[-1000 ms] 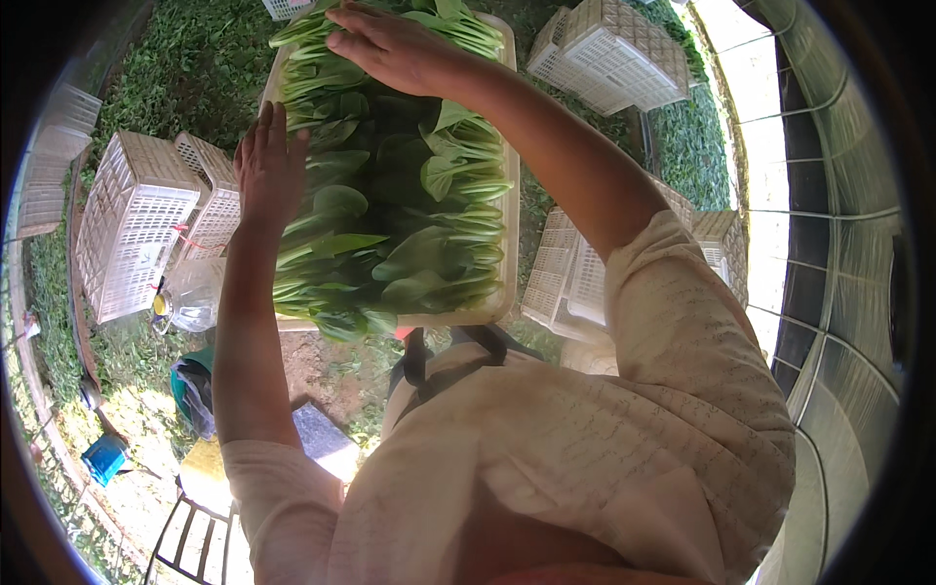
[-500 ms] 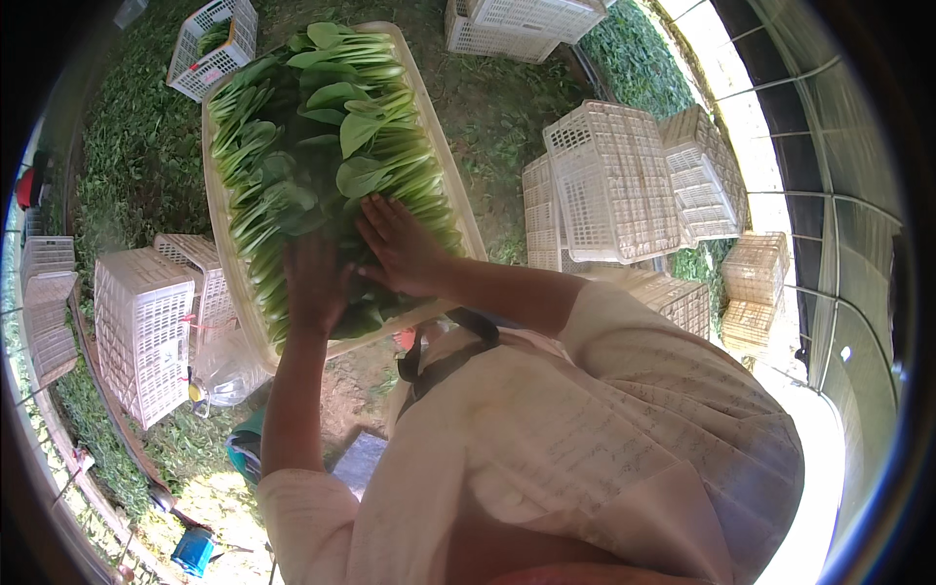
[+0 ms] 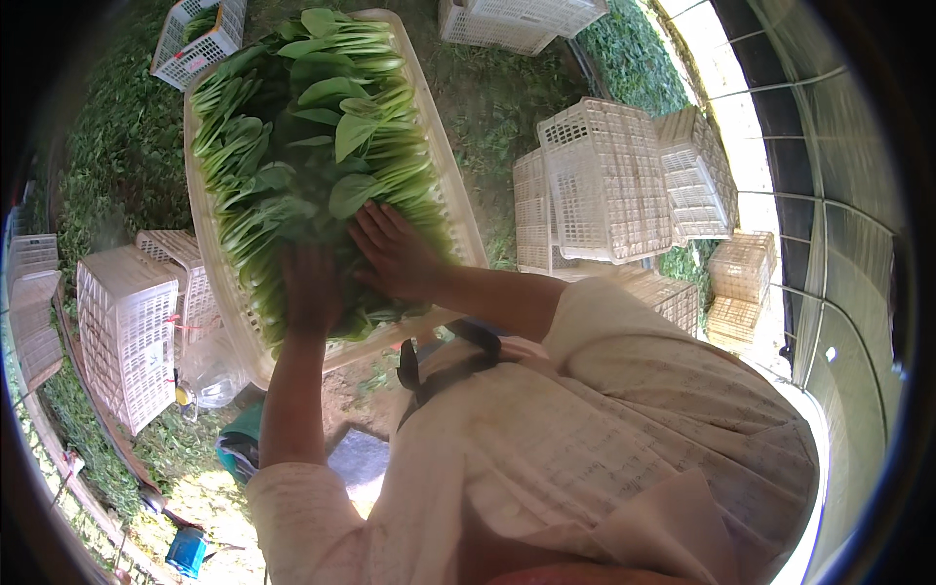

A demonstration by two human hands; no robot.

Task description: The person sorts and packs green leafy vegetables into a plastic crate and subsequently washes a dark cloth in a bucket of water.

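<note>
Leafy greens with pale stems [image 3: 390, 136] fill a long cream plastic crate [image 3: 450, 166]. They lie in two rows, stems toward the side walls and leaves toward the middle. At the near end my right hand [image 3: 395, 255] rests flat on the leaves of the right row, fingers spread. Beside it, my left hand [image 3: 314, 290] lies over the leaves near the left row, its fingers stretched forward and blurred by motion. Both palms face down, and neither hand grasps a bunch. The leaves under them are partly hidden.
Stacked white lattice crates [image 3: 609, 180] stand to the right, and more white crates [image 3: 132, 331] to the left. A small white basket [image 3: 200, 44] holding greens sits at the far left. A blue container [image 3: 185, 553] is at the lower left. Greenhouse framing [image 3: 829, 205] curves along the right.
The view has shifted slightly, so the crate appears a little farther left. Both hands stay on the greens at the near end; the left is slightly lower and still blurred.
</note>
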